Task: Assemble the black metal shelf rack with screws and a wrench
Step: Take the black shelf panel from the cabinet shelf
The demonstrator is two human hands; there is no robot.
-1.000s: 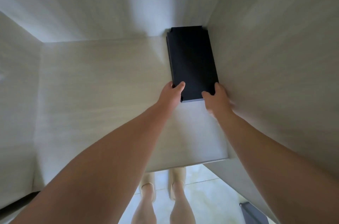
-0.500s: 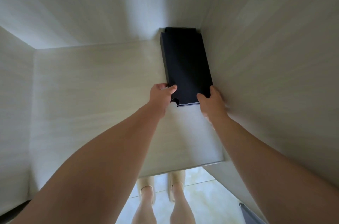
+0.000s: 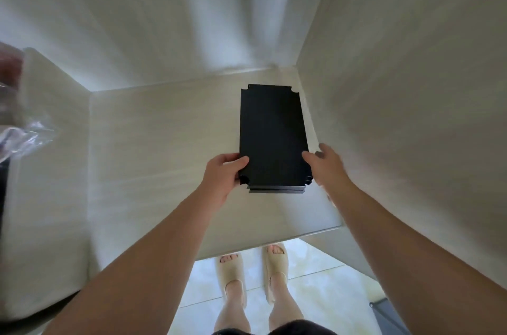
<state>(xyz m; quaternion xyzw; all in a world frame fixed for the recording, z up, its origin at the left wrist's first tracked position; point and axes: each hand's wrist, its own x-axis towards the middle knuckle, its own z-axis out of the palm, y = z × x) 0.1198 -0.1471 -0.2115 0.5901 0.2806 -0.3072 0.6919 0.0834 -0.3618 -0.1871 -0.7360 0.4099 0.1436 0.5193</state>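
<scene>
The black shelf panels (image 3: 271, 137) are a flat stack of rectangles with notched corners; at the near end at least two layered edges show. The stack sits over the right part of the counter (image 3: 153, 156), its long side running from front to back. Its far end reaches close to the back right corner and its right edge is just beside the side wall (image 3: 397, 115). I cannot tell whether the stack rests flat on the counter or is lifted off it.

The left hand (image 3: 222, 178) grasps the near left corner, thumb laid on the top face and fingers curled round the edge beneath. The right hand (image 3: 326, 167) holds the near right edge with its thumb on the top face. Its fingers are blurred beside the edge, so how far they wrap under is not clear.

The counter is pale with a wood grain, closed in by the back wall (image 3: 178, 19) and the side wall. Beyond its left edge is crinkled clear plastic (image 3: 22, 134), blurred. Below the front edge, feet in beige slippers (image 3: 230, 271) stand on a light tiled floor (image 3: 315, 279). A dark object (image 3: 384, 315) shows at the lower right.
</scene>
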